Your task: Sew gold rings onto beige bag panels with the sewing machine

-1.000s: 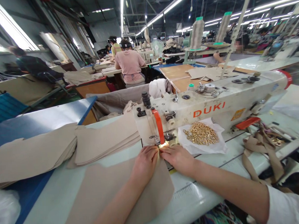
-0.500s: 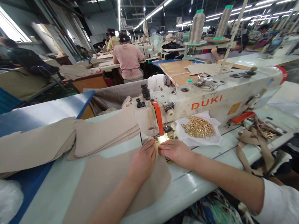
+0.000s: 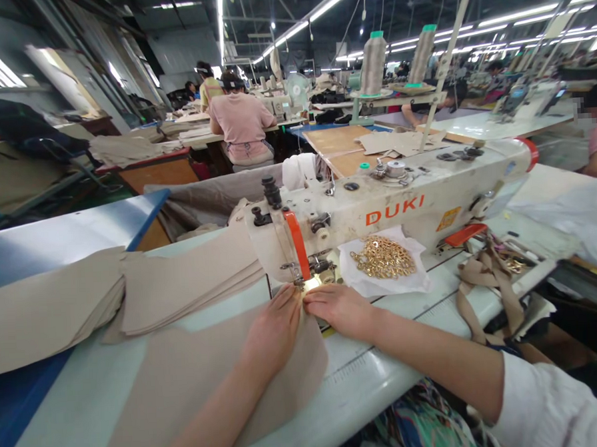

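A large beige fabric piece (image 3: 206, 375) lies on the sewing machine's pale bed, its upper edge reaching the lit needle area. My left hand (image 3: 274, 328) rests over this fabric with its fingers close together, gripping it just in front of the presser foot. From the right, my right hand (image 3: 340, 309) meets it, fingertips pinched at the fabric's edge; what lies under them is mostly hidden. Directly above both hands stands the head of the white sewing machine (image 3: 348, 211), with an orange guard (image 3: 297, 243) beside the needle.
Gold metal rings (image 3: 384, 256) lie in a heap on white paper (image 3: 416, 283) right of the needle. Stacked beige panels (image 3: 191, 279) are at the left. Beige straps (image 3: 486, 287) hang at the right. Thread cones (image 3: 373, 65) stand behind; a person in pink (image 3: 243, 123) sits farther back.
The view has turned slightly right, so the machine and hands appear further left. Both hands keep their place by the needle, and the fabric looks nearly unmoved beneath them.
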`<control>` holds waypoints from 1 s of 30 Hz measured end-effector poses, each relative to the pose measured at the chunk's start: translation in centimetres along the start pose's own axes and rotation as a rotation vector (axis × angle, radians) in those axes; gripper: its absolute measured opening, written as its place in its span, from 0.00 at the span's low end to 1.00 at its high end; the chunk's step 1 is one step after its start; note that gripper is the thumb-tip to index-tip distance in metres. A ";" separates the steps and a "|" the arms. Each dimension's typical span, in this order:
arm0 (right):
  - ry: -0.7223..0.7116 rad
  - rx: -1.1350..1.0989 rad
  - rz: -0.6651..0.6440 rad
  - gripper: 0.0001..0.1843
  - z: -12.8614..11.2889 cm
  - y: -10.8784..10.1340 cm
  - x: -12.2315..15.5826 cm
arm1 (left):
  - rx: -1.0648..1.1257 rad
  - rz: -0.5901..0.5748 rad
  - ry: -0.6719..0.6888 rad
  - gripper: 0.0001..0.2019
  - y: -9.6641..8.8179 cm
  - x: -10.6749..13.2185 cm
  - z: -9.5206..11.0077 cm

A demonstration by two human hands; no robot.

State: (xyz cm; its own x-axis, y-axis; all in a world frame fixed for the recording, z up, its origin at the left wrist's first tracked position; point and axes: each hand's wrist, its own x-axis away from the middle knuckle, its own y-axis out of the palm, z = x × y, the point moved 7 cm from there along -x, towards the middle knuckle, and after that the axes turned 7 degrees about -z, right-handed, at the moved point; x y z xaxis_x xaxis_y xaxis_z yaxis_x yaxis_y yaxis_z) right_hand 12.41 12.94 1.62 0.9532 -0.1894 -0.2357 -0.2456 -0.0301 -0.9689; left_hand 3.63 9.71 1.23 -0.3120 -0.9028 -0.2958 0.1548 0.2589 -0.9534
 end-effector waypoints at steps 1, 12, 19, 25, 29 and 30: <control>0.003 0.000 -0.007 0.05 0.0 0.0 0.0 | -0.002 0.002 0.002 0.16 0.0 -0.1 0.0; 0.007 -0.015 -0.010 0.04 0.3 0.5 -0.1 | -0.020 0.012 -0.011 0.16 -0.3 -0.4 0.1; 0.007 -0.021 -0.002 0.04 0.3 0.5 0.1 | 0.066 0.021 -0.049 0.16 -0.4 -0.2 0.1; 0.026 -0.045 0.003 0.05 0.6 0.5 0.0 | 0.069 0.040 -0.053 0.15 -0.5 -0.7 -0.1; 0.008 -0.017 -0.051 0.05 0.0 0.2 -0.2 | 0.042 0.031 -0.059 0.15 -0.7 0.0 0.1; -0.003 -0.003 -0.068 0.05 -0.3 0.1 -0.2 | 0.038 0.025 -0.069 0.15 -0.8 0.5 0.2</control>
State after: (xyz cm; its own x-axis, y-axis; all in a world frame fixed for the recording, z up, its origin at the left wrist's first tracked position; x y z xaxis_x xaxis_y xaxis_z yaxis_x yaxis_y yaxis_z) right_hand 12.14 12.65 1.55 0.9682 -0.1837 -0.1698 -0.1809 -0.0456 -0.9824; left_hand 3.54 8.98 1.88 -0.2424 -0.9182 -0.3135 0.1972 0.2697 -0.9425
